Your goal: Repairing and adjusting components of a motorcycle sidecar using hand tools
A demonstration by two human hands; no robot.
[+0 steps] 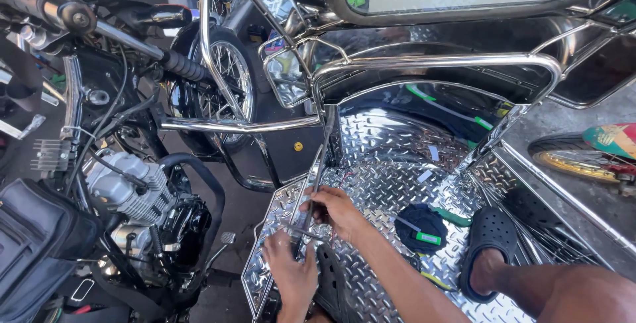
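Hands met at the front edge of the sidecar floor (391, 184), a sheet of bright chequer plate. The right hand (338, 212) was closed round a thin metal strip (317, 180) that ran up along the chrome frame (437, 61); the left hand (291, 273) pinched what looked like a small rod or tool (306, 233) against the strip's lower end, though glare blurred that spot. The strip could have slipped or sprung sideways, since both grips sat low and its upper length stood unsupported. The polished plate was slick, and a foot in a black clog (489, 240) rested on it. Beside it crowded the motorcycle engine (126, 190), a spoked wheel (228, 74) and a black bag (36, 243), leaving little room.
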